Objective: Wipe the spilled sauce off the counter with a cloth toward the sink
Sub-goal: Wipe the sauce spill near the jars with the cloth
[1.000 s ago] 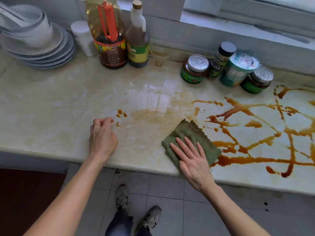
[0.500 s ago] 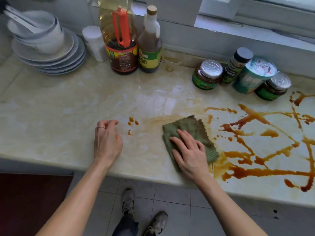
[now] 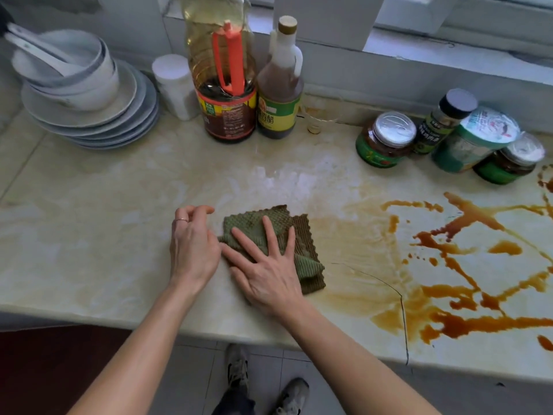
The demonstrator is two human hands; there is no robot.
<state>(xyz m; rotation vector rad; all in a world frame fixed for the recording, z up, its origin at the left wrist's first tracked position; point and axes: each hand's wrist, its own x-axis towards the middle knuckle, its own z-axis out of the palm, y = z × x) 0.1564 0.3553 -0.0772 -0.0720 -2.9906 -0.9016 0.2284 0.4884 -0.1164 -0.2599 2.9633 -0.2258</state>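
A folded green cloth (image 3: 254, 226) lies on the pale marble counter (image 3: 89, 220). My right hand (image 3: 269, 271) presses flat on it with fingers spread. My left hand (image 3: 193, 247) rests on the counter just left of the cloth, fingers loosely curled and empty, touching the cloth's left corner. Thick brown sauce (image 3: 466, 322) streaks the counter to the right. Between the cloth and those streaks spreads a thin tan smear (image 3: 359, 265). No sink is in view.
A stack of plates and bowls (image 3: 89, 115) stands back left. Beside it are a white canister (image 3: 175, 85), an oil bottle (image 3: 224, 85) and a vinegar bottle (image 3: 279, 85). Several jars (image 3: 386, 139) line the back right. A crack (image 3: 401, 295) runs to the counter's front edge.
My right hand has slid the cloth leftward, from the edge of the sauce streaks to right beside my left hand, over the small drops there. The left hand stayed put.
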